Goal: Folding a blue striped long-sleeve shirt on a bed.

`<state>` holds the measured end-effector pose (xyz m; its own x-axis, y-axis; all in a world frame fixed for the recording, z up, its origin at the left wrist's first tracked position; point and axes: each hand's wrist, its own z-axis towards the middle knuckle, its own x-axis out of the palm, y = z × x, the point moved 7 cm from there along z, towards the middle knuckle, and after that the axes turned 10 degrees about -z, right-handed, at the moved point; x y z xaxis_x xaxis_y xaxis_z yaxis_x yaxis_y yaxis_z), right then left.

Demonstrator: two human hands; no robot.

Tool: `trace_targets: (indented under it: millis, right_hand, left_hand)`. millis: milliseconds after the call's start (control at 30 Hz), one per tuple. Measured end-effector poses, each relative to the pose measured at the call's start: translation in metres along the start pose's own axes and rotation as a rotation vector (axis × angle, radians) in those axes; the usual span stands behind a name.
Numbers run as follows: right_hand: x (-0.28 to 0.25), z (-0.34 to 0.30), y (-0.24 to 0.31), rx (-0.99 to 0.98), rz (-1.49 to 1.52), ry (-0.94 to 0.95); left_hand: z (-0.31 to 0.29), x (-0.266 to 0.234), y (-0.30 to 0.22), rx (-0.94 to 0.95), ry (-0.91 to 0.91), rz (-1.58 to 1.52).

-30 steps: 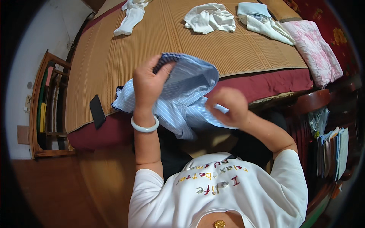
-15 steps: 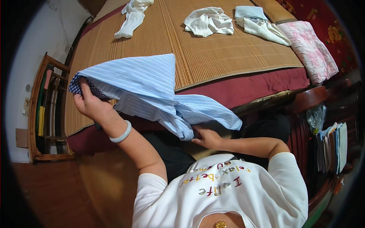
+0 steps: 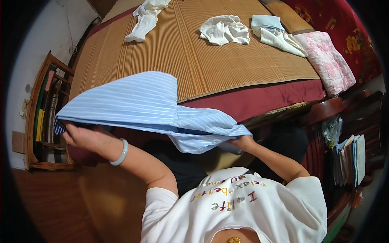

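Observation:
A light blue shirt-like garment with white stripes is stretched between my two hands, in front of the bed's near edge. My left hand is closed on its left end, where a dark dotted fabric shows. A pale bangle sits on that wrist. My right hand grips the gathered right end, its fingertips partly hidden by the cloth. The garment's upper edge overlaps the bed mat, and its lower folds hang above my lap.
A woven mat covers the bed over a dark red sheet. On it lie white cloths, a folded pale blue cloth and a pink-white quilt. A wooden frame stands left; a chair with folded cloths stands right.
My hands have moved apart, the left one outward and down, the right one to the right. The garment is pulled wider and its dark dotted part shows less.

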<state>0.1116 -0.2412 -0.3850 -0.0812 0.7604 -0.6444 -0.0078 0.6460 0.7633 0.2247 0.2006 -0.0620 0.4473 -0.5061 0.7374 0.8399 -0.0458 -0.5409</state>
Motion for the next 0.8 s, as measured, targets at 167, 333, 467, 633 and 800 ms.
trace_targets:
  millis: [167,333,467,633,800]
  right_hand:
    - [-0.097,-0.042,0.020,0.149,-0.052,-0.340]
    - [-0.184,-0.037,0.081,-0.036,-0.322,-0.545]
    - [-0.194,-0.002,0.065,-0.127,-0.174,-0.431]
    - [-0.140,-0.014,0.091,-0.153,-0.362,-0.121]
    - [-0.125,-0.021,0.070,-0.096,-0.544,-0.173]
  left_hand:
    - [-0.007,-0.016,-0.024,0.026,-0.168,0.215]
    - [-0.020,-0.010,-0.048,0.022,-0.293,0.266]
    - [-0.009,-0.022,-0.032,0.052,-0.245,0.236]
    - [0.056,-0.090,-0.010,0.047,-0.235,0.640]
    - [0.049,-0.086,-0.011,0.135,-0.233,0.627]
